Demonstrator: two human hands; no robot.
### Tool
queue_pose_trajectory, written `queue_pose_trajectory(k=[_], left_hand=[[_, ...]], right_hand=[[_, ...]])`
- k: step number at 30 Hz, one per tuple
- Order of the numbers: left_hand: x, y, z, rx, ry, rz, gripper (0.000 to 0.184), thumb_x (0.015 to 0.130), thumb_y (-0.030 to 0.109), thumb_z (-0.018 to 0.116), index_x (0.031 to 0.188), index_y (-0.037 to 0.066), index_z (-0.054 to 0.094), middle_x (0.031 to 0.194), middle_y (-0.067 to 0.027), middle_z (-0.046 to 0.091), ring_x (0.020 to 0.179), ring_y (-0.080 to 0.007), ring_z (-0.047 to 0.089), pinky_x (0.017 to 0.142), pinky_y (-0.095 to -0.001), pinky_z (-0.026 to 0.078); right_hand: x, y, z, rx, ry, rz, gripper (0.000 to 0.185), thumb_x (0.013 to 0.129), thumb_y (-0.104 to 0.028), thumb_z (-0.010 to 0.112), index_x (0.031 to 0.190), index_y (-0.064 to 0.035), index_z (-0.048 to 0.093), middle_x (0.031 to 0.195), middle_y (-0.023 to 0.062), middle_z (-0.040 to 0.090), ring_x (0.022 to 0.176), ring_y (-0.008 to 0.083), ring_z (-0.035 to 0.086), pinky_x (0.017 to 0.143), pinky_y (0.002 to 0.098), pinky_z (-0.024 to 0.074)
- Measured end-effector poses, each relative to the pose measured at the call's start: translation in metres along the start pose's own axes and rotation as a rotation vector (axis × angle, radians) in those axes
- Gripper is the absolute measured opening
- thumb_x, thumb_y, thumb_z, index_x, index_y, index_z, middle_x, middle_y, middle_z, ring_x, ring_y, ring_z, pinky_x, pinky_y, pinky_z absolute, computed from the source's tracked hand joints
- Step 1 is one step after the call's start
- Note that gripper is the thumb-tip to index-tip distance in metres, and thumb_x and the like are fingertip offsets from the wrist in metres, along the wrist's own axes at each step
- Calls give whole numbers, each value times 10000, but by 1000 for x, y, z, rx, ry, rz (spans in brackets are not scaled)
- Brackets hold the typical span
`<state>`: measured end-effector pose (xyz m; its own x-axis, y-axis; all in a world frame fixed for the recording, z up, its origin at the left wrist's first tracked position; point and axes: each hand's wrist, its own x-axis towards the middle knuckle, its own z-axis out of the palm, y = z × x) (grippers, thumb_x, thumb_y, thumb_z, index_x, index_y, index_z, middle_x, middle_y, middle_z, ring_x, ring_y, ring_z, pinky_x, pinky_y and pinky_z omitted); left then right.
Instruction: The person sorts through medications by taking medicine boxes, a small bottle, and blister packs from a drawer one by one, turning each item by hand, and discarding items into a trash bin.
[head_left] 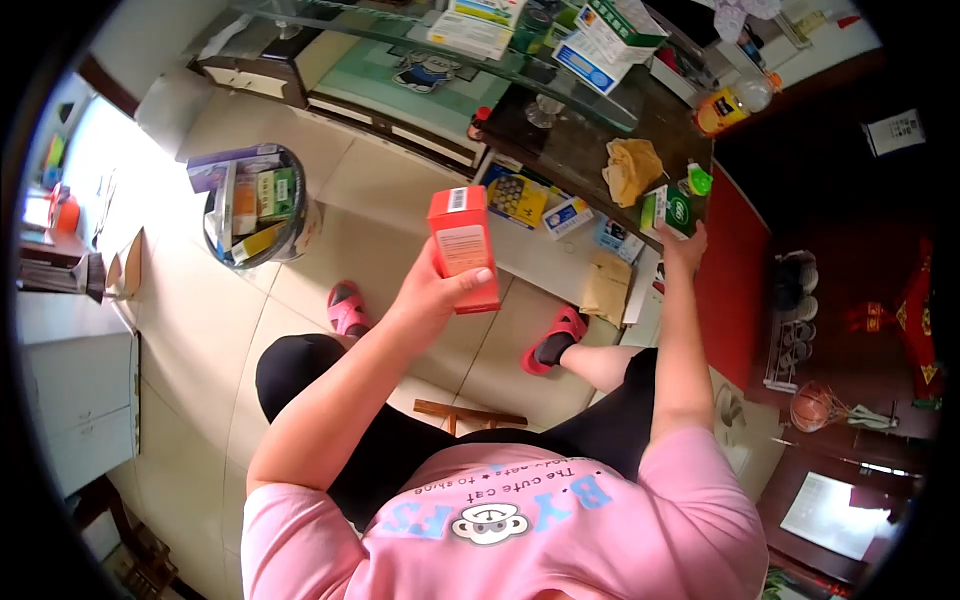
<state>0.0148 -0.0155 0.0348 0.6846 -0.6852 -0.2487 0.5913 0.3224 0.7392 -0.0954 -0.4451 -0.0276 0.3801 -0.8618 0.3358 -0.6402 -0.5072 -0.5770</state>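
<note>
My left hand (440, 285) is wrapped round a red box (465, 250) with a white label, held up over the floor with the thumb across its lower front. Over to the right, my right hand (686, 247) is closed on the near edge of a green and white box (667, 211) at the end of the dark table. Right beside that box is a bottle with a bright green cap (697, 180). A crumpled brown paper bag (632, 170) lies just left of it on the table.
A round bin (302, 220) full of flattened boxes stands on the tiled floor at the left. Medicine boxes (600, 52) sit on the glass shelf. Below are a yellow box (518, 197) and a brown packet (606, 284). An orange-capped bottle (738, 103) lies at the back right.
</note>
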Motion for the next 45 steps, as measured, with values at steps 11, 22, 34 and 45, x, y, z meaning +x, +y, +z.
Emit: queue_pose_trajectory(k=[11,22,34,45], left_hand=[[-15,7,6,293,-161,177,708,650,43,837,1231,74,435,1071,-20,588,976,-120,595,848,-290,501],[-38,14,-6,-313,-293,-54,666,925,605,336,1347,92,378,1166,-95,577,1022,-215,597,866,-414,493],[-48,28,-13,-213,-112,-151,700,915,662,230,1324,143,460,1240,-91,558,1038,-275,587,790,-430,503],[-29,11,-2,-315,-112,-262,560,954,556,309,1278,130,477,1200,-109,567,1041,-279,585,823,-443,504]], right_hand=[[-183,-222,-83,885,-968,-577,775,678,-287,833,1303,-31,453,1298,118,500,1223,242,473,1060,377,329],[-195,-246,-85,1073,-1194,-184,458,925,-248,586,1290,6,480,1241,86,562,1153,182,511,1024,342,355],[-226,-238,-62,1121,-1163,-371,392,941,-135,543,1312,-16,496,1214,99,466,1135,203,510,986,328,408],[-209,-224,-58,893,-1005,-662,513,869,-170,637,1346,-60,483,1181,129,472,1085,224,478,986,320,364]])
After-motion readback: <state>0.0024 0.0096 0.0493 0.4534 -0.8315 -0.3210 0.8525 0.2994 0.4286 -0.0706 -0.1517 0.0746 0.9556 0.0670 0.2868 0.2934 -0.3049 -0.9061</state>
